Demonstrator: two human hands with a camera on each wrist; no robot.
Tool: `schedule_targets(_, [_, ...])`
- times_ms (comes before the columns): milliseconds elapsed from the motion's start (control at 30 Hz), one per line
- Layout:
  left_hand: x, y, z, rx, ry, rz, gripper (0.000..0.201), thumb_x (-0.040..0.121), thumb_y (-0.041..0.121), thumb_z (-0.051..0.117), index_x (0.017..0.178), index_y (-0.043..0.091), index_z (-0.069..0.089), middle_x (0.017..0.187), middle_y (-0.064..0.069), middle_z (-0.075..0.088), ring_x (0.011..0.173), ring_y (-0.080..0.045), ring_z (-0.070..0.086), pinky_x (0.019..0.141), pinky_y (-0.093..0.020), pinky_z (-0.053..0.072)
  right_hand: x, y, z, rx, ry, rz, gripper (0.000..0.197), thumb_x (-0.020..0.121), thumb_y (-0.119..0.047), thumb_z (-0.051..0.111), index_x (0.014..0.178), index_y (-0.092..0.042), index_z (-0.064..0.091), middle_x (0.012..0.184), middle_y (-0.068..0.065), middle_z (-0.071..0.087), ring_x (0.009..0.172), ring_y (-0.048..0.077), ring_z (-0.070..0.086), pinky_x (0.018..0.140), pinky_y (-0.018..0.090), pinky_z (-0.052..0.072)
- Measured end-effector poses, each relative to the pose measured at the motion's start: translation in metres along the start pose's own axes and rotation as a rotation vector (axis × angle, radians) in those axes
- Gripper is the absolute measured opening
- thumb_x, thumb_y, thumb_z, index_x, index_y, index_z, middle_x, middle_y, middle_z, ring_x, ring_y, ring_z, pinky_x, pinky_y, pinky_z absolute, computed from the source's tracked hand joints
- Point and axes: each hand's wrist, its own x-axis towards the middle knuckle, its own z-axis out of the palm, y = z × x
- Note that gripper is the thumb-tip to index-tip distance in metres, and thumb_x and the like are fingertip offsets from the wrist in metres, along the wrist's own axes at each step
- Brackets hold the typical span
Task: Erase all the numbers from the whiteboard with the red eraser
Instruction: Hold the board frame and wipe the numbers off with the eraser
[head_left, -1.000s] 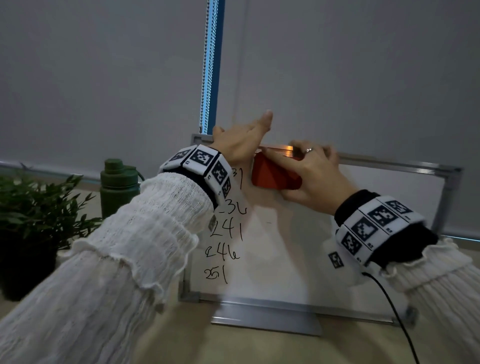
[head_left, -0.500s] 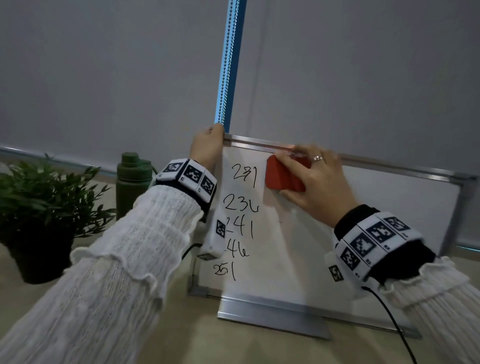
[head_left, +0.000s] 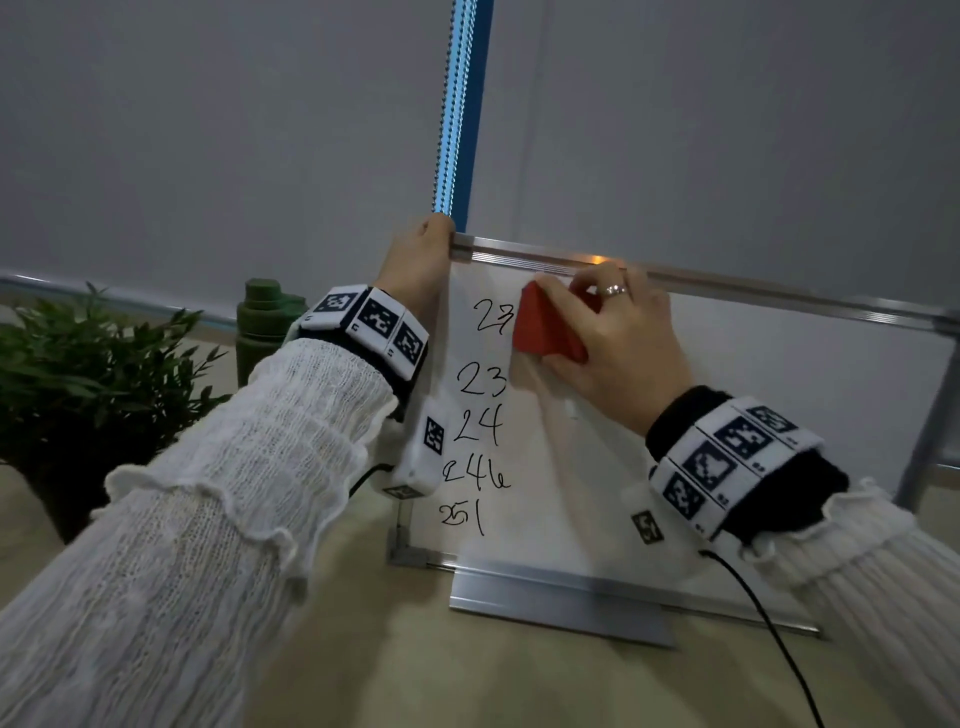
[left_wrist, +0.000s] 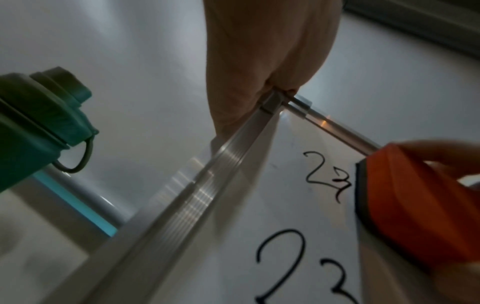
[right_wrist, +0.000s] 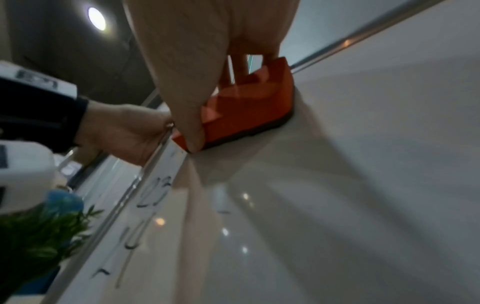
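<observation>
From the head view, the right hand (head_left: 618, 343) grips the red eraser (head_left: 545, 325) flat on the whiteboard (head_left: 779, 395) near its top rail, long axis slanting down-right; beside it run 23, 24, 246, 251. From the left wrist, the left hand (left_wrist: 259, 61) clasps the board's top-left corner. From the right wrist, thumb and fingers (right_wrist: 241, 63) pinch the eraser's sides.

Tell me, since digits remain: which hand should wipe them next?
Right. The right hand already grips the red eraser against the whiteboard; the left hand grips its top corner.
</observation>
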Motion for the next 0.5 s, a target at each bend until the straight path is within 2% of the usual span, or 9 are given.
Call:
schedule_targets(100, [0.002, -0.001, 0.001, 0.03, 0.022, 0.018, 0.034, 0.094, 0.027, 0.028, 0.061, 0.021, 0.034, 0.066, 0.002, 0.034, 0.062, -0.01, 0.032, 0.056, -0.024, 0.027, -0.027, -0.015, 0.012, 0.004, 0.016, -0.015, 0.059, 0.066, -0.042, 0.052, 0.119, -0.016, 0.059, 0.096, 0.013, 0.061, 0.085, 0.025, 0.036, 0.066, 0.036, 0.04])
schedule_targets(200, [0.002, -0.001, 0.001, 0.021, 0.033, 0.032, 0.034, 0.094, 0.025, 0.03, 0.06, 0.021, 0.032, 0.065, 0.003, 0.032, 0.06, -0.009, 0.03, 0.054, -0.025, 0.025, -0.076, -0.031, 0.025, -0.044, -0.097, -0.278, 0.062, 0.059, -0.036, 0.068, 0.117, -0.019, 0.054, 0.094, 0.008, 0.064, 0.081, 0.024, 0.039, 0.065, 0.034, 0.035])
schedule_targets(267, [0.004, -0.002, 0.0, 0.024, 0.038, 0.039, 0.034, 0.093, 0.024, 0.03, 0.06, 0.02, 0.032, 0.065, 0.003, 0.033, 0.061, -0.009, 0.031, 0.055, -0.024, 0.025, -0.072, -0.027, 0.022, -0.061, -0.135, -0.326, 0.057, 0.063, -0.038, 0.059, 0.117, -0.02, 0.055, 0.094, 0.007, 0.065, 0.081, 0.025, 0.042, 0.064, 0.033, 0.037])
schedule_targets(333, [0.004, -0.002, -0.001, 0.011, 0.027, 0.04, 0.033, 0.093, 0.025, 0.03, 0.062, 0.02, 0.035, 0.068, 0.003, 0.036, 0.063, -0.009, 0.033, 0.056, -0.023, 0.027, -0.04, -0.021, 0.011, -0.037, -0.075, -0.189, 0.056, 0.067, -0.042, 0.049, 0.115, -0.018, 0.061, 0.094, 0.011, 0.065, 0.081, 0.029, 0.052, 0.064, 0.035, 0.04])
schedule_targets(367, [0.006, -0.002, -0.001, 0.013, 0.019, 0.031, 0.032, 0.094, 0.025, 0.029, 0.063, 0.02, 0.036, 0.068, 0.003, 0.037, 0.063, -0.008, 0.033, 0.057, -0.022, 0.028, -0.02, -0.017, 0.005, -0.018, -0.041, -0.089, 0.058, 0.066, -0.044, 0.049, 0.116, -0.017, 0.062, 0.095, 0.014, 0.064, 0.082, 0.033, 0.055, 0.066, 0.038, 0.041])
schedule_targets(433, [0.006, -0.002, 0.0, 0.015, 0.006, 0.013, 0.033, 0.094, 0.025, 0.027, 0.062, 0.021, 0.034, 0.067, 0.003, 0.034, 0.063, -0.009, 0.032, 0.059, -0.023, 0.027, 0.005, -0.011, -0.003, 0.018, -0.012, 0.053, 0.062, 0.063, -0.041, 0.061, 0.119, -0.014, 0.06, 0.099, 0.018, 0.06, 0.089, 0.039, 0.055, 0.068, 0.044, 0.042])
schedule_targets(500, [0.006, -0.002, 0.0, 0.01, 0.0, -0.006, 0.033, 0.093, 0.028, 0.028, 0.061, 0.021, 0.033, 0.068, 0.001, 0.035, 0.066, -0.012, 0.034, 0.063, -0.026, 0.029, 0.0, -0.016, 0.002, 0.017, 0.002, 0.081, 0.066, 0.059, -0.038, 0.07, 0.119, -0.014, 0.059, 0.098, 0.018, 0.06, 0.089, 0.036, 0.051, 0.066, 0.043, 0.042])
